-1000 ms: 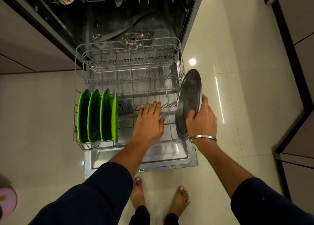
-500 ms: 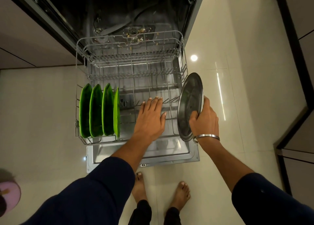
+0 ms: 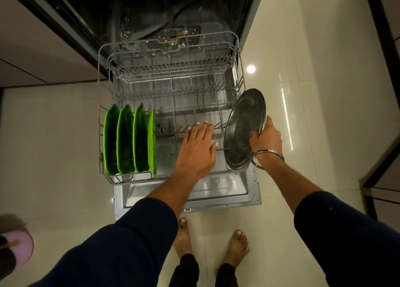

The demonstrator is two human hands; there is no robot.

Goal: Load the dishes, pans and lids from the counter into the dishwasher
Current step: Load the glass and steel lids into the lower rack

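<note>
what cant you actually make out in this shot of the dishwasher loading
Head view:
- Round steel lid: whether it sits between the tines; right hand covers its edge.
- Grey wire lower rack: tines under the flat left hand.
- Pink object: cut off by the frame's left edge, blurred.

Glossy cream floor tiles (image 3: 303,48) reflect a ceiling light (image 3: 251,69).

Looking down at a pulled-out dishwasher rack (image 3: 168,96) over the open door (image 3: 216,191). Four green plates (image 3: 127,139) upright at the rack's left. Left hand (image 3: 198,148) flat over the tines, fingers straight. Right hand (image 3: 267,138) gripping a steel lid (image 3: 243,126) on edge at the rack's right side. Bare feet (image 3: 184,237) on the tiled floor (image 3: 303,48).
</note>
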